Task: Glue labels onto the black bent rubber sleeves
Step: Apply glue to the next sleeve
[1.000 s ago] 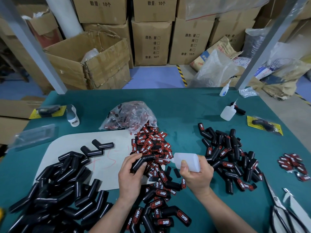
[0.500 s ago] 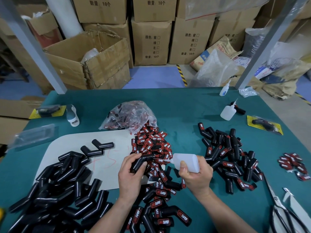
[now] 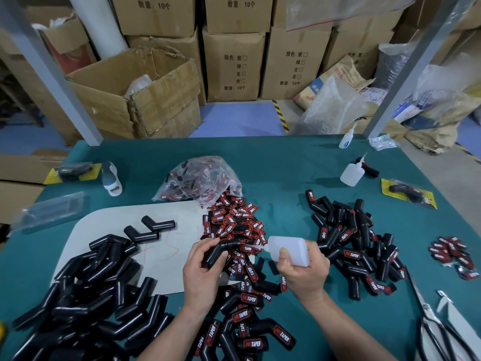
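The green desk (image 3: 281,162) carries a big heap of plain black sleeves (image 3: 86,295) on the left and a smaller heap of labelled sleeves (image 3: 354,243) on the right, with loose red labels (image 3: 231,220) between. Over the labels, the left grip (image 3: 200,272) curls round one bent sleeve (image 3: 221,250) — the right grip (image 3: 304,272) clasps a white glue bottle (image 3: 289,250), nozzle pointing at that sleeve.

Black bent sleeve (image 3: 220,250) above label heap (image 3: 231,220); glue bottle (image 3: 289,248) beside.
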`<state>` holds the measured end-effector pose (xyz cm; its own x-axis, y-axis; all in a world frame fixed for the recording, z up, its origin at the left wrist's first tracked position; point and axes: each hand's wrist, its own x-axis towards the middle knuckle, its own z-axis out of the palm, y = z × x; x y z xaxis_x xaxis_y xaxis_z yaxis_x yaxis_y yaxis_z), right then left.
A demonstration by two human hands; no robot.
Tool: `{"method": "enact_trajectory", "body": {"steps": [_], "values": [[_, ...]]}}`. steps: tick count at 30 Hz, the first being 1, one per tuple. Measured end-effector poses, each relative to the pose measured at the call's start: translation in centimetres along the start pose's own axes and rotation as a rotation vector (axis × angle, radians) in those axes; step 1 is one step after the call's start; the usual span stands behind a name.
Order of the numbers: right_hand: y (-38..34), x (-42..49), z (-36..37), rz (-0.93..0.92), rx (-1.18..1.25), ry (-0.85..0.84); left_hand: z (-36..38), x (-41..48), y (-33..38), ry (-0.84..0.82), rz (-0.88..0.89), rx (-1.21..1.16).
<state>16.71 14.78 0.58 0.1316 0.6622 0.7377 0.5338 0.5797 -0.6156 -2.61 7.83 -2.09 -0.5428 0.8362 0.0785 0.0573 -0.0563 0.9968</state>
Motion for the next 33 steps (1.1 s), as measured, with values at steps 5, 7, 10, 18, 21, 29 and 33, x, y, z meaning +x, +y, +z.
{"method": "enact_trajectory", "body": {"steps": [5, 7, 10, 18, 21, 29, 33], "values": [[-0.17, -0.09, 0.10, -0.013, -0.017, 0.003, 0.01, -0.06, 0.09, -0.003, -0.011, -0.021], [-0.21, -0.13, 0.05, -0.027, -0.035, 0.009, 0.02, -0.06, 0.10, 0.001, -0.013, -0.015], [-0.23, -0.14, 0.01, -0.025, -0.031, 0.016, 0.06, -0.07, 0.15, -0.001, -0.015, -0.013], [-0.04, -0.07, 0.10, -0.030, -0.028, 0.021, 0.02, 0.02, -0.18, 0.012, -0.004, -0.010], [0.11, -0.05, 0.10, -0.022, -0.044, 0.030, 0.05, 0.12, -0.33, 0.012, 0.024, 0.003], [0.22, -0.14, 0.21, -0.037, -0.039, 0.011, -0.03, 0.16, -0.43, 0.003, 0.023, -0.008], [0.07, -0.24, 0.12, -0.037, -0.026, 0.019, 0.01, 0.18, -0.42, 0.005, 0.025, 0.004]]}}
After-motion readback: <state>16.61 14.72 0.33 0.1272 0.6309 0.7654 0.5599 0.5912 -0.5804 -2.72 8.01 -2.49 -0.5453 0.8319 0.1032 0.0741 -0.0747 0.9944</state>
